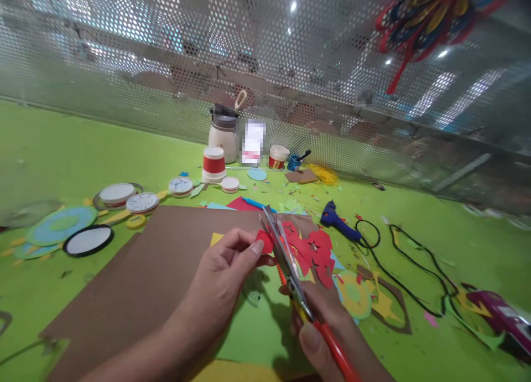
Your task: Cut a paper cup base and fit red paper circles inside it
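Between thumb and fingertips, my left hand [230, 266] pinches a small piece of red paper [264, 242]. My right hand [319, 321] is wrapped round a pair of scissors [292, 277] with red handles. Their long metal blades point up and away, right beside the red piece; I cannot tell whether they touch it. Behind the blades lie red paper scraps [317, 249] with star-shaped holes. Below both hands is a sheet of green paper [249, 332], on top of a large brown sheet [166, 260].
On the right lie a blue glue gun [340, 222], its black cord [394, 296] and a purple object [501, 315]. Round paper discs and lids [118, 194] sit at left. A jug [223, 138] and a red-banded cup [213, 161] stand at the back before a perforated screen [166, 66].
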Available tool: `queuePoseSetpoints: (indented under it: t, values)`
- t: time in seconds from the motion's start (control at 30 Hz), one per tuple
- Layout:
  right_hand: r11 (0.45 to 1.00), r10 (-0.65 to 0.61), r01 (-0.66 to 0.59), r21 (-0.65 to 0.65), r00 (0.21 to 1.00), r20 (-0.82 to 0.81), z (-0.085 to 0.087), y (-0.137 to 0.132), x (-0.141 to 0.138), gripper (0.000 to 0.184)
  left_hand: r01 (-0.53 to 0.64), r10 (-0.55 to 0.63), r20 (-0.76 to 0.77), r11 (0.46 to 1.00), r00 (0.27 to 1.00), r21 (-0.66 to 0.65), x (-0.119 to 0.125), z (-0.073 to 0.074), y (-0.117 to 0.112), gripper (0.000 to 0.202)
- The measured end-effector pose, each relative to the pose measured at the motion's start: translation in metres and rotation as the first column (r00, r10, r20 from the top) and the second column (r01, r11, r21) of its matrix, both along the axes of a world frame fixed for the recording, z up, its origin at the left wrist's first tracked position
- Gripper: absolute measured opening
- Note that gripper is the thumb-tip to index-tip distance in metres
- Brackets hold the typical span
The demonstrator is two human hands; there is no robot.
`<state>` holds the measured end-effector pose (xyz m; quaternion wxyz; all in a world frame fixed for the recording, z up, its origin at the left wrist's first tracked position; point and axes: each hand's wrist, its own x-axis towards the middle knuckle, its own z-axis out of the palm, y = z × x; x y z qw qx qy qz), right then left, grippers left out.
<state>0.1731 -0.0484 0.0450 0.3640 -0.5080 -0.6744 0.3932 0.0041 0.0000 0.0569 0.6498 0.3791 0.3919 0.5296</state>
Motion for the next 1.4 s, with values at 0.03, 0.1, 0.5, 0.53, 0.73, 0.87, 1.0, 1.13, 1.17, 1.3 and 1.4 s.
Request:
queuePoseSetpoints:
  t: [0.03,0.1,0.5,0.53,0.73,0.87,1.0,1.13,1.17,1.3,1.4]
  values:
    - [1.000,0.000,0.000,-0.006,1.000,0.000,-0.002,0.000,0.000,0.052,-0.001,0.001,-0.009,1.000,1.000,0.006,0.000,0.000,0.000,0.017]
    - [1.000,-0.005,0.005,-0.022,1.000,-0.011,-0.006,0.000,0.000,0.052,0.000,0.001,-0.019,1.000,1.000,0.016,0.000,0.000,-0.001,0.017]
    - [0.996,-0.001,-0.001,-0.089,1.000,-0.027,-0.019,-0.002,0.002,0.058,0.011,-0.011,-0.007,0.999,1.000,-0.054,0.000,0.002,-0.006,0.017]
    - [0.996,-0.003,0.000,-0.088,1.000,-0.030,-0.019,-0.001,0.002,0.058,0.011,-0.012,-0.011,0.998,1.000,-0.056,0.000,0.002,-0.006,0.017]
    - [0.997,-0.004,0.000,-0.078,0.999,-0.049,-0.017,-0.001,0.002,0.055,0.018,-0.018,-0.051,1.000,0.999,0.005,-0.001,-0.001,-0.004,0.017]
    - [0.997,-0.014,0.009,-0.078,0.998,-0.061,-0.017,-0.002,0.000,0.058,0.019,-0.017,-0.041,0.999,0.999,0.041,-0.001,-0.001,-0.003,0.014]
    - [0.997,0.001,-0.009,-0.075,0.995,-0.099,-0.019,-0.003,0.001,0.060,0.016,-0.015,-0.028,0.999,0.999,0.035,-0.001,-0.002,-0.003,0.012]
    - [0.997,0.001,-0.009,-0.080,0.995,-0.096,-0.015,-0.003,0.002,0.059,0.007,-0.007,-0.005,1.000,1.000,0.011,0.000,-0.002,-0.003,0.012]
    - [0.997,0.001,-0.008,-0.078,0.996,-0.091,-0.012,-0.003,0.002,0.058,0.007,-0.007,0.000,1.000,1.000,0.007,0.000,-0.002,-0.002,0.012]
    - [0.997,0.000,-0.005,-0.071,0.998,-0.068,-0.003,-0.003,0.001,0.055,0.013,-0.013,-0.014,0.999,1.000,0.031,0.001,0.000,-0.003,0.013]
    - [0.997,0.011,-0.015,-0.074,0.999,-0.053,0.000,-0.004,0.001,0.054,0.004,-0.004,-0.010,0.999,1.000,0.039,0.002,0.000,-0.005,0.013]
